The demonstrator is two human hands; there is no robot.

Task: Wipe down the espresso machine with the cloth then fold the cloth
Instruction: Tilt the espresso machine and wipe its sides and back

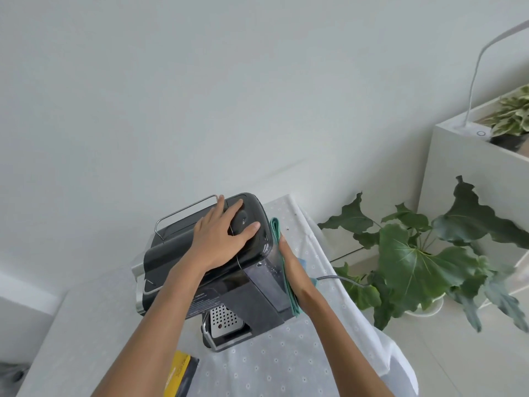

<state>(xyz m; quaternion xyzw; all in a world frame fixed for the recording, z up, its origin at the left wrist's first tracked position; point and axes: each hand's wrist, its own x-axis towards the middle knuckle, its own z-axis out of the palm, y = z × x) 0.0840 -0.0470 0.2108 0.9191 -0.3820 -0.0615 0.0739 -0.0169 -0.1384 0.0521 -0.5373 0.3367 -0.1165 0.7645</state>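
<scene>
A person wipes the right side of a black espresso machine (211,270) with a green cloth (282,265).

The machine stands mid-table (286,368). The left hand (220,239) lies open and flat on its lid, fingers spread toward 1 o'clock, gripping nothing, apparently steadying it. The right hand (292,270), flat with fingers straight, presses the cloth against the machine's right wall, at 3 o'clock from the left hand. The cloth's long axis runs from 12 to 6 o'clock along that wall, under the palm. The right hand is nearer the cloth, so the stroke likely follows the wall. Folding is not yet begun.
</scene>
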